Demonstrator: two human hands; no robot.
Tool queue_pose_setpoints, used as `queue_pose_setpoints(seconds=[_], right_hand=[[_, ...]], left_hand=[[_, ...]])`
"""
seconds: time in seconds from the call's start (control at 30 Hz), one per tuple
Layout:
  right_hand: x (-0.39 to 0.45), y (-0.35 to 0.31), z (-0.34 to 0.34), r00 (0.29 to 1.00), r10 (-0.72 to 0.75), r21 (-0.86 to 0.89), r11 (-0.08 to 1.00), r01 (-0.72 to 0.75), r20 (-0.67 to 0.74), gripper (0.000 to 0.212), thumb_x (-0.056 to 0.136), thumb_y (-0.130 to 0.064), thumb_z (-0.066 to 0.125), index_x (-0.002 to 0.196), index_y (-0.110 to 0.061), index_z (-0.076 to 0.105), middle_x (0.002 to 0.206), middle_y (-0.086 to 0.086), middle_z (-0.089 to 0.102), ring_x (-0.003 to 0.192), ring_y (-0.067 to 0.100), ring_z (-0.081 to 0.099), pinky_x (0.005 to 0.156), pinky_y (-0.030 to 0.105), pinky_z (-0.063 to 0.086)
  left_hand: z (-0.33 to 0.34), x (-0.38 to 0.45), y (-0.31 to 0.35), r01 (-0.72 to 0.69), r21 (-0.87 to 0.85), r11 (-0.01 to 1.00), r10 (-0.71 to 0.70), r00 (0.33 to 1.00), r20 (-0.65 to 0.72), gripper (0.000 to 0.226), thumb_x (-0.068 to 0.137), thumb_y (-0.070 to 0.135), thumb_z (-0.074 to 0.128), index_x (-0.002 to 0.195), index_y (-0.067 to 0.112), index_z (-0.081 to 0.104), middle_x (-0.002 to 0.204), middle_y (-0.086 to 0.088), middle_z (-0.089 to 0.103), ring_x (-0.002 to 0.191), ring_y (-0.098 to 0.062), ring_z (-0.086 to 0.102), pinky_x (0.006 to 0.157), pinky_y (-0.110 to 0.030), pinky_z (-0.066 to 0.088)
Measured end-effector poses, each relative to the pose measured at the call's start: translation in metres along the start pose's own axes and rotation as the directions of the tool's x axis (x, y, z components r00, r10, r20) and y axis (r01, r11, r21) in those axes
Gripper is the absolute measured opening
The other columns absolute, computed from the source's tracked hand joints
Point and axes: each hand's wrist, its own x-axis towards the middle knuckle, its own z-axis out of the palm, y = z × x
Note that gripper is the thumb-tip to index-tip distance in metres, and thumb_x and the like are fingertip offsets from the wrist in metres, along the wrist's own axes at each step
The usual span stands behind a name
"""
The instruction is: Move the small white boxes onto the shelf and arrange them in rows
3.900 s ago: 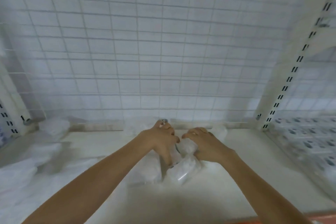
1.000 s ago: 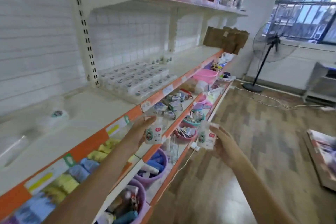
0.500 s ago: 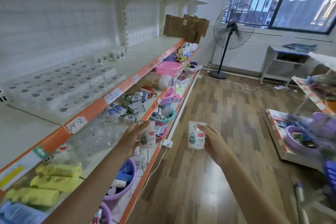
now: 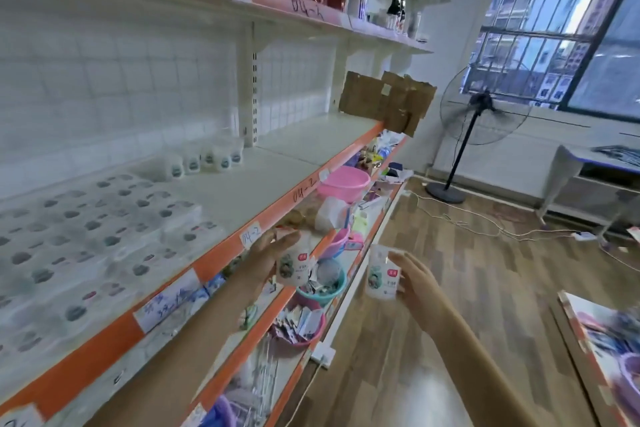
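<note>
Gripping one small white box each, both hands' fingers hover off the shelf's orange edge, seemingly over open floor.

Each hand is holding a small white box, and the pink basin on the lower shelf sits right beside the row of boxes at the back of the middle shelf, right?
Not quite. In the head view the pink basin sits a shelf below, apart from that row. The left hand and right hand each hold a box.

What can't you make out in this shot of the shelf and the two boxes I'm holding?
Head view only:
- Print on the box in the left hand and on the box in the right hand: too small, blurred.
- Rows of boxes on the shelf: smeared by motion blur, uncountable.
- Handwritten blue label: illegible.
</note>
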Motion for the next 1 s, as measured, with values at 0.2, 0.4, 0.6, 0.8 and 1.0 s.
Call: queue_pose_setpoints(seconds=[0.2,0.4,0.6,0.8,1.0], right_hand=[[0.095,-0.019,0.003,0.996,-0.018,-0.074,0.997,0.025,0.092,0.07,0.053,-0.054,0.08,0.108,-0.015,0.062,0.086,0.005,0.071,0.076,0.017,0.068,0.061,0.022,0.051],[0.212,-0.051,0.031,0.945,-0.032,-0.163,0.982,0.09,0.324,0.092,0.046,-0.061,0.081,0.121,-0.016,0.053,0.111,0.01,0.065,0.095,0.022,0.067,0.078,0.031,0.055],[0.323,-0.091,0.083,0.8,0.014,-0.239,0.957,0.162,0.6,0.033,0.088,-0.019,0.059,0.12,-0.018,0.051,0.113,0.006,0.058,0.088,0.012,0.064,0.069,0.023,0.054],[0.393,-0.111,0.155,0.588,0.041,-0.259,0.921,0.291,0.808,0.049,0.076,-0.008,0.072,0.119,-0.005,0.05,0.112,0.006,0.05,0.102,0.025,0.058,0.083,0.036,0.054],[0.423,-0.107,0.242,0.404,0.032,-0.303,0.718,0.627,0.914,0.048,0.078,-0.017,0.073,0.122,-0.012,0.054,0.114,-0.002,0.052,0.102,0.018,0.054,0.082,0.025,0.044]], left_hand=[[-0.009,0.081,0.025,-0.032,0.023,0.999,0.034,0.995,-0.089,0.052,0.055,0.045,0.068,0.099,0.021,0.055,0.094,-0.006,0.061,0.083,-0.019,0.058,0.065,-0.027,0.04],[-0.039,0.156,0.044,-0.072,0.043,0.996,0.081,0.948,-0.308,0.016,0.083,0.027,0.064,0.095,0.021,0.055,0.088,-0.004,0.061,0.078,-0.018,0.057,0.061,-0.026,0.041],[-0.082,0.204,0.078,-0.077,0.104,0.992,0.123,0.817,-0.563,0.033,0.072,0.037,0.069,0.098,0.021,0.057,0.094,0.0,0.062,0.088,-0.017,0.059,0.077,-0.03,0.043],[-0.124,0.212,0.094,-0.039,0.195,0.98,0.173,0.653,-0.738,0.029,0.077,0.033,0.069,0.102,0.02,0.06,0.104,-0.002,0.062,0.098,-0.021,0.058,0.08,-0.032,0.044],[-0.151,0.201,0.1,0.183,0.369,0.911,0.183,0.622,-0.761,0.027,0.082,0.035,0.066,0.099,0.017,0.054,0.108,0.008,0.061,0.088,-0.002,0.057,0.072,-0.021,0.043]])
